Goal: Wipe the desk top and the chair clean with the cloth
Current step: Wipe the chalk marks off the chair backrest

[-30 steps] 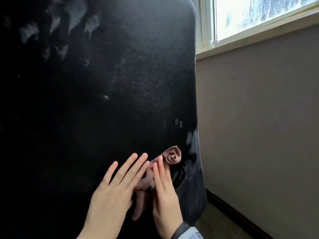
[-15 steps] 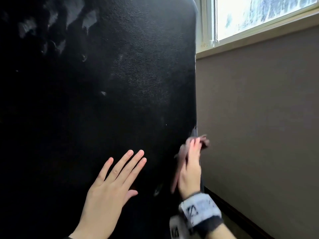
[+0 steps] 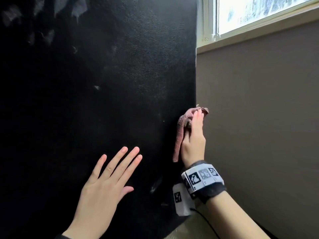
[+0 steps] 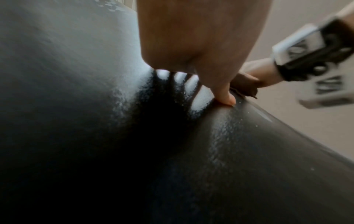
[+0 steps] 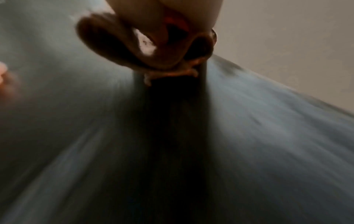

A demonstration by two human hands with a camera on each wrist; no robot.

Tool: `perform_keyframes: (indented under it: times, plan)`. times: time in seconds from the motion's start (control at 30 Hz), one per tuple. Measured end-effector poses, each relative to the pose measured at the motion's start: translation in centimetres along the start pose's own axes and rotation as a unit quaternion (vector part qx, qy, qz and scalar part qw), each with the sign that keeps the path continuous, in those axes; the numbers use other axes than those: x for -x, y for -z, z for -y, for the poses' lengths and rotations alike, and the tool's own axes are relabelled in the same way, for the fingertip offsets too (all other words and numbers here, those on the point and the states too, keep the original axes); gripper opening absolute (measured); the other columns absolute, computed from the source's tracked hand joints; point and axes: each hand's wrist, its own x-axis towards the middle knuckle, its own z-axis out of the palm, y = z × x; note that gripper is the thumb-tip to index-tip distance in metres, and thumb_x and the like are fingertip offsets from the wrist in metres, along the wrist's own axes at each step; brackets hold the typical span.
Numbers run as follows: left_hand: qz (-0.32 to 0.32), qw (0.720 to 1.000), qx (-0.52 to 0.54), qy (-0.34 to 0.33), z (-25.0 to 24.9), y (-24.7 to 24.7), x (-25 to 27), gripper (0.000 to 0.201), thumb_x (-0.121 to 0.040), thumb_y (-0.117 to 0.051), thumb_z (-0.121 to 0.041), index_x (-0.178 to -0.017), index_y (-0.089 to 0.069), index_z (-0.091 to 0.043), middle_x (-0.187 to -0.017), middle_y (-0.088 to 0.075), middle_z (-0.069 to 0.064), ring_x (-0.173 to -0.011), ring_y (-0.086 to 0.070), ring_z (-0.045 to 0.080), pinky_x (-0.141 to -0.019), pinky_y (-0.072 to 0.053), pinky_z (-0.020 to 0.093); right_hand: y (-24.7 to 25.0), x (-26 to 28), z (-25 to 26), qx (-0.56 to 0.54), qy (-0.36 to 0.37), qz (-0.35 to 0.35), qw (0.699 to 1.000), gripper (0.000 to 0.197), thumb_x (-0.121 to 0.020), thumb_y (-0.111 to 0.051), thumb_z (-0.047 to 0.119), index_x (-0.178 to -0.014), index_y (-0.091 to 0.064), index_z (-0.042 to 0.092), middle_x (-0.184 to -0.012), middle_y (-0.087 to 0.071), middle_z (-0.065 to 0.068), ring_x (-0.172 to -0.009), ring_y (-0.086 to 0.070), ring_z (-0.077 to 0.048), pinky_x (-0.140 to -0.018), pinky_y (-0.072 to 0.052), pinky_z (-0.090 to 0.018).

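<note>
The black chair back fills the left of the head view. My left hand lies flat on its lower part, fingers straight and spread; the left wrist view shows the thumb touching the surface. My right hand stands at the chair's right edge, fingers straight and together, pressing a crumpled pinkish-brown cloth against that edge. One end of the cloth hangs below the palm. The blurred right wrist view shows the cloth bunched under the hand; the thumb is mostly hidden in it.
Pale smears mark the chair back's upper left. Right of the chair is a grey-brown wall with a bright window and sill above. A strip of floor shows under my right forearm.
My right hand slid the cloth from beside the left hand to the chair's right edge, then upward along it. The left hand stayed flat in much the same place.
</note>
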Motion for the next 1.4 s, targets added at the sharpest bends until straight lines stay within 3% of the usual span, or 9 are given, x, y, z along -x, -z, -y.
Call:
perform_keyframes:
  times: [0.13,0.23,0.53,0.77,0.9,1.1,1.17,1.33,1.4]
  plan:
    - [-0.008,1.000,0.003,0.004,-0.2,0.0,-0.1,0.073,-0.085,-0.030,-0.047,-0.151,-0.019,-0.019,-0.159,-0.015,-0.001,-0.146,-0.013,0.019,-0.118,-0.009,0.044,-0.3,7.0,-3.8,-0.056,-0.029,-0.012,0.998,0.054,-0.099,-0.030,0.040,-0.148,-0.007,0.032,-0.156,-0.006,0.004,-0.144,-0.011,-0.014,-0.116,-0.009,-0.025]
    - [-0.010,1.000,0.004,0.003,-0.4,0.1,-0.1,0.072,-0.086,-0.030,-0.047,-0.152,-0.019,-0.020,-0.159,-0.013,-0.001,-0.146,-0.013,0.019,-0.118,-0.008,0.044,-0.8,17.2,-6.6,-0.001,-0.089,0.015,0.996,0.072,-0.100,-0.036,0.022,-0.132,0.011,0.065,-0.153,0.001,0.024,-0.144,-0.007,-0.010,-0.115,-0.006,-0.018]
    - [-0.007,1.000,-0.006,-0.002,-0.1,0.4,0.1,0.069,-0.088,-0.030,-0.041,-0.152,-0.017,-0.017,-0.159,-0.011,0.001,-0.146,-0.011,0.021,-0.117,-0.008,0.046,-8.1,17.5,-0.3,0.015,0.030,0.047,0.998,0.084,-0.087,-0.049,0.016,-0.150,0.007,0.021,-0.158,0.004,0.003,-0.145,0.002,-0.018,-0.116,-0.002,-0.024]
    - [-0.001,1.000,0.028,0.002,-0.3,0.7,0.3,0.069,-0.089,-0.029,-0.044,-0.151,-0.019,-0.018,-0.159,-0.011,0.001,-0.146,-0.013,0.022,-0.116,-0.009,0.046,-4.8,21.2,-2.6,0.024,-0.071,0.010,0.997,0.065,-0.093,-0.029,0.033,-0.138,0.010,0.057,-0.150,0.012,0.031,-0.142,0.007,0.000,-0.118,-0.001,-0.027]
    - [0.003,0.999,0.033,-0.002,-0.4,0.7,0.0,0.069,-0.089,-0.029,-0.044,-0.151,-0.019,-0.017,-0.160,-0.010,0.000,-0.146,-0.011,0.022,-0.117,-0.005,0.045,-5.2,16.8,0.1,-0.051,-0.073,-0.021,0.996,0.050,-0.098,-0.036,0.043,-0.144,-0.019,0.039,-0.153,-0.020,0.019,-0.139,-0.014,0.007,-0.116,-0.014,-0.024]
    - [-0.002,0.999,0.041,-0.002,-0.7,0.8,0.0,0.068,-0.090,-0.029,-0.044,-0.152,-0.018,-0.019,-0.159,-0.011,0.000,-0.146,-0.012,0.021,-0.116,-0.009,0.045,-4.3,22.9,-5.1,-0.026,-0.239,0.001,0.971,0.115,-0.065,-0.067,0.025,-0.140,0.018,0.047,-0.153,0.002,0.002,-0.142,0.007,0.001,-0.118,0.002,-0.034]
    - [-0.001,0.999,0.035,-0.001,-0.7,0.8,-0.1,0.067,-0.090,-0.029,-0.043,-0.152,-0.017,-0.018,-0.160,-0.010,0.000,-0.146,-0.011,0.022,-0.117,-0.008,0.045,-4.2,23.5,-5.2,-0.007,-0.237,-0.034,0.971,0.092,-0.084,-0.041,0.002,-0.139,0.012,0.053,-0.154,0.000,0.001,-0.145,-0.002,-0.017,-0.118,-0.004,-0.032]
    - [0.006,0.999,0.042,0.000,-0.9,0.7,-0.2,0.068,-0.090,-0.029,-0.043,-0.152,-0.015,-0.018,-0.160,-0.008,0.000,-0.147,-0.009,0.022,-0.117,-0.008,0.046,-5.0,15.2,-2.2,-0.122,-0.196,-0.036,0.972,0.052,-0.102,-0.024,0.007,-0.147,-0.005,0.025,-0.154,0.000,0.020,-0.139,0.001,0.010,-0.108,-0.005,-0.002]
    - [0.004,0.999,0.041,-0.004,-0.9,0.7,-0.3,0.068,-0.090,-0.030,-0.043,-0.152,-0.015,-0.018,-0.160,-0.008,-0.001,-0.147,-0.009,0.021,-0.117,-0.008,0.045,-4.7,16.0,-3.1,-0.105,-0.192,-0.071,0.973,0.054,-0.101,-0.025,0.007,-0.146,-0.006,0.031,-0.156,-0.006,0.012,-0.143,-0.005,-0.004,-0.115,-0.006,-0.015]
